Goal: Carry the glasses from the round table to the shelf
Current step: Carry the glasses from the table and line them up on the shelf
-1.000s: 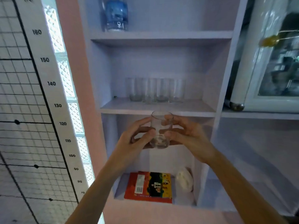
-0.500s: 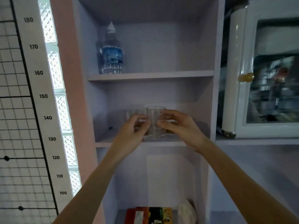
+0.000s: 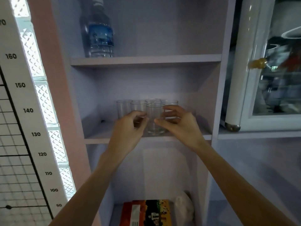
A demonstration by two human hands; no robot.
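Nearest me, in the bottom compartment of the shelf unit, an orange and red box (image 3: 146,212) is lying flat with a pale, crumpled bundle (image 3: 184,207) just beside it on the right. Two bare forearms are reaching up past them towards the middle shelf (image 3: 97,139).

The left hand (image 3: 127,128) and the right hand (image 3: 180,126) are flanking the front glass (image 3: 154,116), which is standing upright on the middle shelf close to its near edge. The left fingers (image 3: 141,114) are curling in narrowly, tips pressing against the glass's left wall. The right thumb (image 3: 160,123) is lying across its lower front while the other right fingers are curving round its right side near the rim. Both hands are holding it lightly between them.

Just behind it, a row of four glasses (image 3: 123,107) is standing upright, farther back on the same shelf.

On the shelf above, a water bottle (image 3: 100,35) with a blue label is standing at the left. To the far left, a height chart (image 3: 21,111) is running up the wall. To the right, a white cabinet door (image 3: 268,79) with a glass pane is showing a brass knob (image 3: 258,63).
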